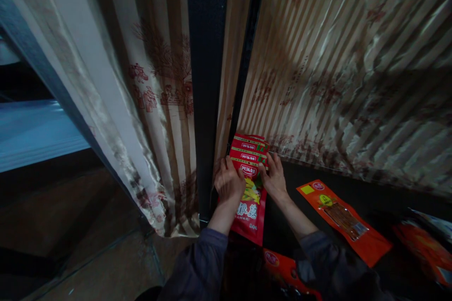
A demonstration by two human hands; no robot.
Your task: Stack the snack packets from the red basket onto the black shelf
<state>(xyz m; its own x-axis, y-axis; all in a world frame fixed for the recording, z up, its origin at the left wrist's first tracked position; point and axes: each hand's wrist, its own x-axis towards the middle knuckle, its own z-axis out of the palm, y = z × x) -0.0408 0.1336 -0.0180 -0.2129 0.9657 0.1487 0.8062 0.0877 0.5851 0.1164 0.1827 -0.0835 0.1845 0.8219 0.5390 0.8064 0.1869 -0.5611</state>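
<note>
Several red snack packets lie overlapped in a stack on a dark surface, their printed tops fanned out away from me. My left hand grips the left edge of the stack, its fingers curled and partly hidden along that side. On the opposite edge, my right hand has its thumb on the packets' face and its fingers along the side. Yellow and green printing shows between the two hands.
An orange packet with a see-through window lies to the right, with more packets beyond it. Another orange packet is near my sleeves. Pleated printed curtains hang beside a dark upright post. Tiled floor shows lower left.
</note>
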